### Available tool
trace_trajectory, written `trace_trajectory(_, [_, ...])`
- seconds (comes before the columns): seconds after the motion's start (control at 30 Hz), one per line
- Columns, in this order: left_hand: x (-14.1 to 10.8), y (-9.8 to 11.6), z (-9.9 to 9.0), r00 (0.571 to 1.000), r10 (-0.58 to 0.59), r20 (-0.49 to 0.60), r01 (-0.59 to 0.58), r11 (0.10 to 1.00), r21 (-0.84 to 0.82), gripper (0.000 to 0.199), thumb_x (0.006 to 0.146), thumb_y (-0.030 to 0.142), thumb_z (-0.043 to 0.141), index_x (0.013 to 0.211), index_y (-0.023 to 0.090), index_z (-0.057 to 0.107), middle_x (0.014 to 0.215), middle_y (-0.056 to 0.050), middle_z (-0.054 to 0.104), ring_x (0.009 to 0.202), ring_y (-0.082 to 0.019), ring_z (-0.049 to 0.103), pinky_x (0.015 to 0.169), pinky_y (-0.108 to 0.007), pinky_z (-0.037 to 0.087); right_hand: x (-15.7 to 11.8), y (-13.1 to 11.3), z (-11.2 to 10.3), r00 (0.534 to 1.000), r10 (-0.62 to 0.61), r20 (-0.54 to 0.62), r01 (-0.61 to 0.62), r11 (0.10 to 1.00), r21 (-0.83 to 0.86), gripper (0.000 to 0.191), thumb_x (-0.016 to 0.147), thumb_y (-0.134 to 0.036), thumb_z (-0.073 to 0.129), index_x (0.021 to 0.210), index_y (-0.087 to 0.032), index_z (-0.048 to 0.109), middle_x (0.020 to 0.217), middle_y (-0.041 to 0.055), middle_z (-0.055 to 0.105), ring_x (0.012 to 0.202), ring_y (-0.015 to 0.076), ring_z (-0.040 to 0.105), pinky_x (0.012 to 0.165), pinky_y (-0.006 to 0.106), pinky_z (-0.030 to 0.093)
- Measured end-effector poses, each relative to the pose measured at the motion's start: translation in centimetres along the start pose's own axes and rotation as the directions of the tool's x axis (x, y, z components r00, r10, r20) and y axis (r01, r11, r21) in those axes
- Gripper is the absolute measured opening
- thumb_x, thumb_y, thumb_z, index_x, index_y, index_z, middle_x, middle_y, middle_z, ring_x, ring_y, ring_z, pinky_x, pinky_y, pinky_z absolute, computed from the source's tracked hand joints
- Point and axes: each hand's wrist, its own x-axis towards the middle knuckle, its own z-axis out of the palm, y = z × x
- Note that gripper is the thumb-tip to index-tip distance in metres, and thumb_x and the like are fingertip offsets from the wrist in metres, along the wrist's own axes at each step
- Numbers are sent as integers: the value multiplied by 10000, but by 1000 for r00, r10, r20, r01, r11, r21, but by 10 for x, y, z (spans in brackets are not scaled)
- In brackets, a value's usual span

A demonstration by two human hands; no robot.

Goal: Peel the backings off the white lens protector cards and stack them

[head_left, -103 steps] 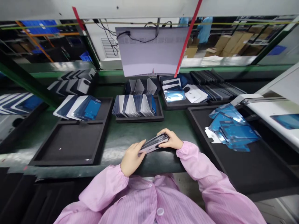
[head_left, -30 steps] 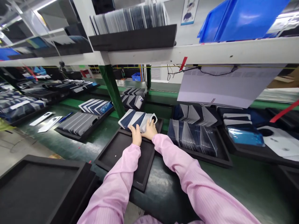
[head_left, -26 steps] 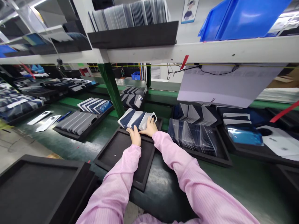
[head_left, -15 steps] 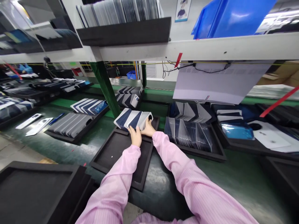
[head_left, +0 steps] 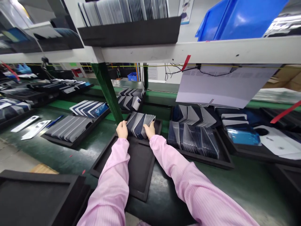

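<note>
A row of thin grey and dark blue panels [head_left: 139,125] leans in the far part of a black tray [head_left: 141,169]. My left hand [head_left: 122,129] is closed at the row's left end, its fingers curled behind the panels. At the right end my right hand [head_left: 150,130] grips the panels between thumb and fingers. The near part of the tray shows its bare black bottom.
To the right, another black tray [head_left: 225,161] holds dense rows of panels. Grey panels [head_left: 70,128] fill a tray at left, beside a blue pen [head_left: 55,121]. Stacked black trays [head_left: 39,179] stand front left. A green post [head_left: 107,91] rises behind my left hand.
My left hand has moved left, from the front of the panels to their left end. The panels, light-faced before, now show dark blue and grey edges, more upright between both hands.
</note>
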Motion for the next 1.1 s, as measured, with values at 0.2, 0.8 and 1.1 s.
trace_trajectory(0.2, [11, -7, -14, 998, -40, 39, 35, 993, 112, 435, 968, 445, 327, 1167, 190, 617, 1264, -146, 625, 1232, -304, 530, 994, -472, 422, -5, -16, 8, 993, 119, 22, -120, 989, 88, 1072, 777, -591, 550, 1497, -38, -21, 1597, 192, 71, 1490, 277, 122, 1204, 372, 167])
trace_trajectory(0.8, [7, -19, -39, 921, 69, 384, -192, 937, 291, 1383, 481, 525, 859, 1526, 203, 12, 1583, -267, -20, 1453, -434, 142, 1111, -599, 231, -27, -9, -7, 958, -159, 239, 173, 984, -37, 1583, 384, -590, 859, 1489, -141, -181, 1575, 232, -151, 1479, 390, -19, 1184, 484, 154])
trace_trajectory(1.1, [4, -26, -23, 941, 191, 279, -260, 936, 237, 1326, 533, 534, 830, 1521, 122, 48, 1534, -307, 93, 1400, -474, 270, 1085, -586, 309, -18, -13, 8, 979, -123, 159, 164, 948, -275, 1411, 526, -643, 788, 1507, -107, -73, 1549, 328, 64, 1404, 463, 260, 1083, 505, 315])
